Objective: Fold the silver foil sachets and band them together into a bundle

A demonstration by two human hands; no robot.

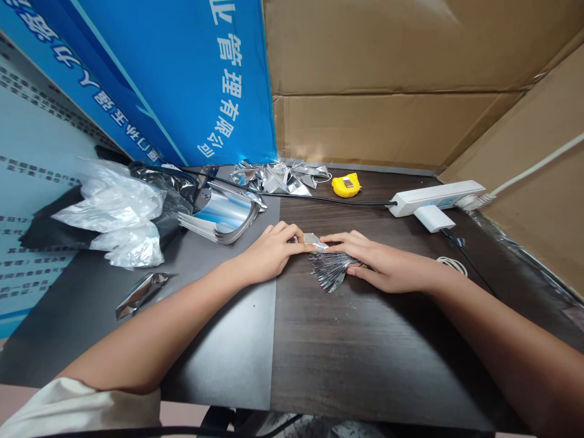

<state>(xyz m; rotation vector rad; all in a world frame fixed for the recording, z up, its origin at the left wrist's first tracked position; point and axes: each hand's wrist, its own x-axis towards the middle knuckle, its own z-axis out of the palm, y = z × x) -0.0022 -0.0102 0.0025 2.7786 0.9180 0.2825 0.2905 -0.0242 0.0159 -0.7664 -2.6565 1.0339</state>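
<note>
A fanned stack of thin silver foil pieces [329, 271] lies on the dark wood tabletop in front of me. My right hand [371, 258] grips the stack from the right, its fingers over the top and its thumb along the lower side. From the left, my left hand [280, 250] pinches the edge of a foil piece [314, 239] at the top of the stack. Both hands meet at that piece, and the fingertips partly hide it. A separate silver foil packet [140, 295] lies to the left, beyond my left forearm.
Bent silver sheets [223, 213] are stacked behind my left hand. Crumpled foil pieces [285, 177] and a yellow tape measure [345, 185] lie along the back. A white power strip [435, 196] with cables stands at right, clear plastic bags [123, 207] at left. Cardboard walls [387, 128] enclose the table.
</note>
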